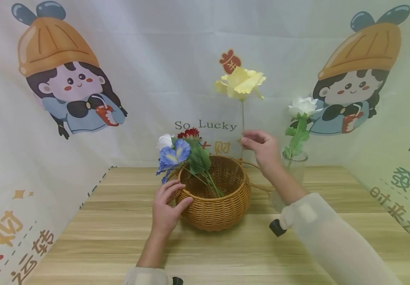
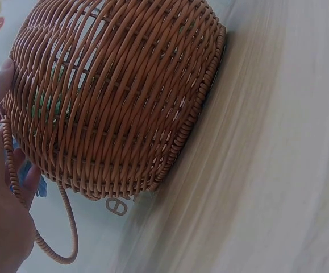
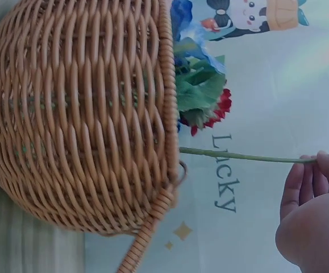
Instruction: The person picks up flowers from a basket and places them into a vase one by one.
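Note:
A round wicker basket (image 1: 213,213) stands on the table, its opening facing up. My left hand (image 1: 165,208) holds its left rim, fingers and thumb against the weave; the left wrist view shows the hand beside the looped handle (image 2: 67,227). With my right hand (image 1: 267,152) I pinch the thin green stem (image 3: 238,155) of a yellow flower (image 1: 244,83), its bloom high above the basket. The stem's lower end goes behind the rim, hidden. A blue iris (image 1: 172,154), a white flower (image 1: 165,141) and a red flower (image 1: 189,133) lean out over the basket's left side.
A clear glass vase (image 1: 296,168) with a white rose (image 1: 303,107) stands right of the basket, partly behind my right forearm. A printed cloth (image 1: 148,79) hangs behind and at both sides of the wood-grain table (image 1: 119,245).

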`<state>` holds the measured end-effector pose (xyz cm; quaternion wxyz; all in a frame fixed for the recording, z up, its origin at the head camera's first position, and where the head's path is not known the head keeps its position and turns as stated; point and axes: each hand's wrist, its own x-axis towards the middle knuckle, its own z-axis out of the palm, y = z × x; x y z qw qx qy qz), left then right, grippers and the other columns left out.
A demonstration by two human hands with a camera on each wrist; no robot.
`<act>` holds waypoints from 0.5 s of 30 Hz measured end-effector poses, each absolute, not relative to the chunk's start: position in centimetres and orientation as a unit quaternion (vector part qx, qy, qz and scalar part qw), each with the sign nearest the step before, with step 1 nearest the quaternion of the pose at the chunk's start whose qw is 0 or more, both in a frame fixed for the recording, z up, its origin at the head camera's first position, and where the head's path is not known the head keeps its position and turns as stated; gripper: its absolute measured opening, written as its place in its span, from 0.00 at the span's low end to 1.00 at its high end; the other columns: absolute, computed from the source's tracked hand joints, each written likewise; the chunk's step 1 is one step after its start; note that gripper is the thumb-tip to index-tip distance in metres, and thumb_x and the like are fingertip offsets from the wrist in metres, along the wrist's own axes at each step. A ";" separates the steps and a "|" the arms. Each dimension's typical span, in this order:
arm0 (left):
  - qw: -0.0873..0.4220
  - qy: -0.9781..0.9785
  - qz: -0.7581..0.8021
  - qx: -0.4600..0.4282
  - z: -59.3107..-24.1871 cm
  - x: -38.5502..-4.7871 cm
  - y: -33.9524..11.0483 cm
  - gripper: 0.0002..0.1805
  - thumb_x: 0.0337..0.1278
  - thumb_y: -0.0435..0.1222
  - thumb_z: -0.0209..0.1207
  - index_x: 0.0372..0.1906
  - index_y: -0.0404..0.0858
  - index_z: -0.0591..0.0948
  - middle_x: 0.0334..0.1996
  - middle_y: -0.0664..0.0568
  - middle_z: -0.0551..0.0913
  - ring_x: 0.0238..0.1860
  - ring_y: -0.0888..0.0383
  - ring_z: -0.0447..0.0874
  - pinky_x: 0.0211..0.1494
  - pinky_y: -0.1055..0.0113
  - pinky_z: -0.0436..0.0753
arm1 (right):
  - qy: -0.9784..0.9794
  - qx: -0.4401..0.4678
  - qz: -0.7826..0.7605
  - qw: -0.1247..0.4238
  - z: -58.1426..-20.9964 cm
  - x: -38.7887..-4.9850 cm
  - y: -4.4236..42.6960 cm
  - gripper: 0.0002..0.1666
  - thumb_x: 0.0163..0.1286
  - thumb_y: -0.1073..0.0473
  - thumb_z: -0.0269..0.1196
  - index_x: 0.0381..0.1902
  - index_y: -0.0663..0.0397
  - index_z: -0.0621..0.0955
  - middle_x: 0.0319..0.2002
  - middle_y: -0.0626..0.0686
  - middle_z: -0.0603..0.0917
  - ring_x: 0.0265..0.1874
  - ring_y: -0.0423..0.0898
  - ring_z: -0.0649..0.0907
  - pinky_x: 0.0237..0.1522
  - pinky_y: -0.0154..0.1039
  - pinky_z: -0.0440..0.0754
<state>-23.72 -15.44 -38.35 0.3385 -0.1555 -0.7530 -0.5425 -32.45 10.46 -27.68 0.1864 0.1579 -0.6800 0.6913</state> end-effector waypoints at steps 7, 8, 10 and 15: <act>0.338 -0.753 -0.542 -0.160 -38.2 -23.7 -15.5 0.19 0.42 0.28 0.74 0.43 0.29 0.84 0.54 0.34 0.78 0.58 0.40 0.71 0.52 0.46 0.80 | -0.634 0.146 0.723 0.233 -26.4 -32.5 11.8 0.14 0.64 0.72 0.65 0.46 0.77 0.79 0.33 0.54 0.87 0.29 0.40 0.85 0.38 0.33 0.84; 0.336 -0.753 -0.543 -0.160 -38.2 -23.7 -15.5 0.18 0.42 0.28 0.74 0.44 0.29 0.84 0.54 0.34 0.78 0.58 0.41 0.71 0.52 0.46 0.80 | -0.628 0.143 0.726 0.241 -26.2 -32.5 12.1 0.14 0.63 0.72 0.65 0.46 0.76 0.80 0.32 0.54 0.87 0.28 0.40 0.85 0.38 0.33 0.84; 0.334 -0.752 -0.545 -0.160 -38.2 -23.8 -15.5 0.18 0.43 0.28 0.74 0.44 0.30 0.84 0.54 0.34 0.77 0.58 0.41 0.71 0.52 0.47 0.80 | -0.616 0.137 0.732 0.257 -25.7 -32.4 12.5 0.12 0.62 0.73 0.65 0.44 0.76 0.81 0.31 0.55 0.87 0.28 0.40 0.85 0.37 0.33 0.84; 0.333 -0.752 -0.545 -0.162 -38.2 -23.8 -15.6 0.18 0.43 0.28 0.73 0.43 0.29 0.84 0.54 0.32 0.77 0.57 0.41 0.71 0.53 0.48 0.80 | -0.602 0.119 0.739 0.278 -24.7 -32.1 14.0 0.09 0.62 0.72 0.67 0.41 0.68 0.84 0.31 0.51 0.86 0.28 0.41 0.85 0.37 0.31 0.83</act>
